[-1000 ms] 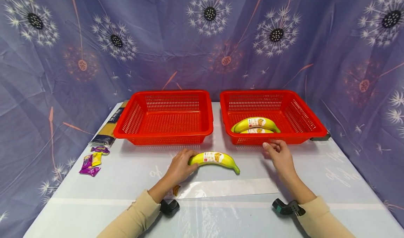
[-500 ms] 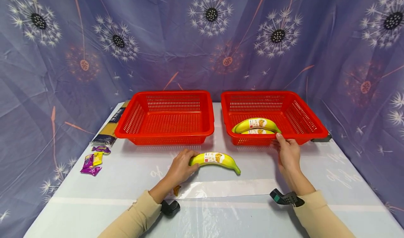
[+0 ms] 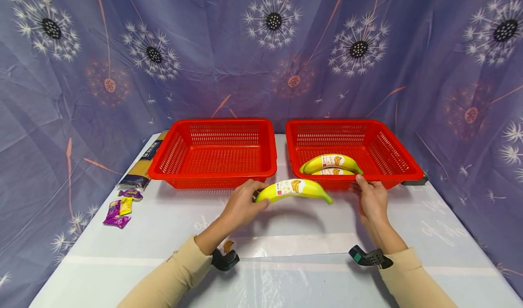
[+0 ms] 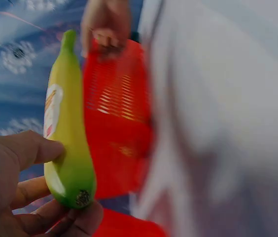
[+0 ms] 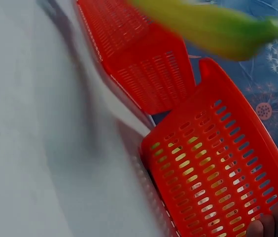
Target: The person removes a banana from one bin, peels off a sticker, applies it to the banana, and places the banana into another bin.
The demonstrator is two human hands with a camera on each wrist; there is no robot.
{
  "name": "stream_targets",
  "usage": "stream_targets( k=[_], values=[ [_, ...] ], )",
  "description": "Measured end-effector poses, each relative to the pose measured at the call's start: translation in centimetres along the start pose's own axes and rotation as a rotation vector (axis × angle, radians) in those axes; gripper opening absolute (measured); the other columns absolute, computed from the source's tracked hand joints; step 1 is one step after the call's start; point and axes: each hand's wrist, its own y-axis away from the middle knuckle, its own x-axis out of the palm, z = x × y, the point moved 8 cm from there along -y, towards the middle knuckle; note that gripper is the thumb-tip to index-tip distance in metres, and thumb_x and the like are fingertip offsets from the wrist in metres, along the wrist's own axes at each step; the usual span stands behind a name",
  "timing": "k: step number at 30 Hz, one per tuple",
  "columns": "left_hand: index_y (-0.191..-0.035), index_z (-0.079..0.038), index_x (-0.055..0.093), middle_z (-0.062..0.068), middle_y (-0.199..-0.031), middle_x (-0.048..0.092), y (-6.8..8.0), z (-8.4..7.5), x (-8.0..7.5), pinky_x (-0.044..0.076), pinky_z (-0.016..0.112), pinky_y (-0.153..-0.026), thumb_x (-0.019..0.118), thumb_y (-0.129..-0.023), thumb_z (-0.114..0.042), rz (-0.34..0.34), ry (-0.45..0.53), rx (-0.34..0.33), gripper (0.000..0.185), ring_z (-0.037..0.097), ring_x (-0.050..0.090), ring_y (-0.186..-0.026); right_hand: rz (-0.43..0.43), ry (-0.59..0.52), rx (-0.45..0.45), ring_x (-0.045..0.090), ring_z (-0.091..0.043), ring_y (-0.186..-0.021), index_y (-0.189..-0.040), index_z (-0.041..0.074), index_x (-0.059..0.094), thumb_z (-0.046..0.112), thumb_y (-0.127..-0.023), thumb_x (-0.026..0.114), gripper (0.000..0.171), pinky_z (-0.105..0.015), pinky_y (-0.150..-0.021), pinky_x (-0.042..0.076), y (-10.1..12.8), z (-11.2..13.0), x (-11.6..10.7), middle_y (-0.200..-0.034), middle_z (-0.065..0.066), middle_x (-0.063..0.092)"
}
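Observation:
My left hand (image 3: pixel 245 203) grips the stem end of a yellow-green banana (image 3: pixel 294 189) with a label and holds it in the air, just in front of the gap between two red baskets. In the left wrist view my thumb (image 4: pixel 28 148) and curled fingers clasp that banana (image 4: pixel 67 133). My right hand (image 3: pixel 369 194) grips the front rim of the right basket (image 3: pixel 402 162), which contains two labelled bananas (image 3: pixel 331 161). Its fingertips (image 5: pixel 272 227) show at the perforated wall of this basket (image 5: pixel 213 173). The left basket (image 3: pixel 216 156) holds nothing.
A long dark packet (image 3: pixel 144 162) lies left of the left basket, with several purple and yellow candy wrappers (image 3: pixel 120 206) nearer me. A small banana sticker (image 3: pixel 228 245) lies on the plastic-covered table (image 3: pixel 286 276). A patterned blue curtain (image 3: pixel 261 49) closes off the back.
My left hand lifted the banana off the table and carried it up and to the right, towards the baskets. My right hand moved from the table to the right basket's front rim.

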Motion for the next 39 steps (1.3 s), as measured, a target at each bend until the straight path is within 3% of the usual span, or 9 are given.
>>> stream_targets(
  k=[7, 15, 18, 23, 30, 39],
  values=[
    [-0.114, -0.013, 0.066, 0.003, -0.098, 0.062, -4.3, -5.3, -0.6, 0.045, 0.024, -0.068, 0.068, -0.082, -0.020, -0.037, 0.005, 0.091, 0.033, 0.020, 0.059, -0.082, 0.012, -0.005, -0.010, 0.066, -0.011, -0.059, -0.099, 0.001, 0.051, 0.009, -0.088, 0.062, 0.018, -0.023, -0.061, 0.054, 0.0, 0.0, 0.0, -0.067, 0.002, 0.070],
    [-0.119, -0.015, 0.064, 0.002, -0.103, 0.063, -9.2, -9.1, 2.5, 0.043, 0.025, -0.073, 0.064, -0.086, -0.025, 0.036, -0.088, 0.101, 0.035, 0.014, 0.053, -0.089, 0.018, 0.028, -0.017, 0.066, -0.010, -0.061, -0.112, -0.007, 0.049, 0.010, -0.089, 0.062, 0.032, -0.022, -0.061, 0.054, 0.1, -0.1, -0.2, -0.069, 0.002, 0.071],
    [-0.119, -0.015, 0.064, 0.001, -0.104, 0.063, -10.7, -9.9, 3.9, 0.043, 0.026, -0.077, 0.063, -0.087, -0.027, 0.062, -0.158, 0.106, 0.035, 0.013, 0.053, -0.091, 0.013, 0.037, -0.022, 0.066, -0.010, -0.060, -0.107, -0.003, 0.051, 0.011, -0.089, 0.062, 0.025, -0.022, -0.060, 0.053, 0.0, -0.1, -0.2, -0.067, 0.003, 0.071],
    [-0.118, -0.014, 0.065, 0.000, -0.105, 0.066, -12.5, -10.7, 5.9, 0.044, 0.028, -0.083, 0.064, -0.086, -0.027, 0.089, -0.260, 0.124, 0.034, 0.013, 0.056, -0.094, 0.012, 0.051, -0.021, 0.065, -0.009, -0.058, -0.101, 0.002, 0.051, 0.011, -0.089, 0.063, 0.018, -0.022, -0.060, 0.053, -0.1, -0.1, -0.2, -0.064, 0.005, 0.070],
    [-0.101, -0.014, 0.066, 0.000, -0.092, 0.065, -13.7, -10.1, 8.5, 0.043, 0.025, -0.071, 0.065, -0.086, -0.028, 0.171, -0.418, 0.128, 0.021, 0.012, 0.057, -0.083, 0.013, 0.053, -0.030, 0.066, -0.010, -0.057, -0.098, 0.002, 0.053, 0.010, -0.088, 0.063, 0.017, -0.023, -0.060, 0.054, 0.0, 0.0, -0.1, -0.065, 0.005, 0.070],
    [-0.099, -0.014, 0.067, -0.001, -0.093, 0.067, -14.1, -9.4, 9.7, 0.048, 0.027, -0.077, 0.066, -0.086, -0.028, 0.204, -0.523, 0.120, 0.020, 0.013, 0.059, -0.086, 0.017, 0.040, -0.042, 0.066, -0.010, -0.058, -0.099, 0.003, 0.051, 0.007, -0.089, 0.061, 0.014, -0.023, -0.060, 0.054, 0.0, 0.1, -0.1, -0.065, 0.003, 0.070]
  ],
)
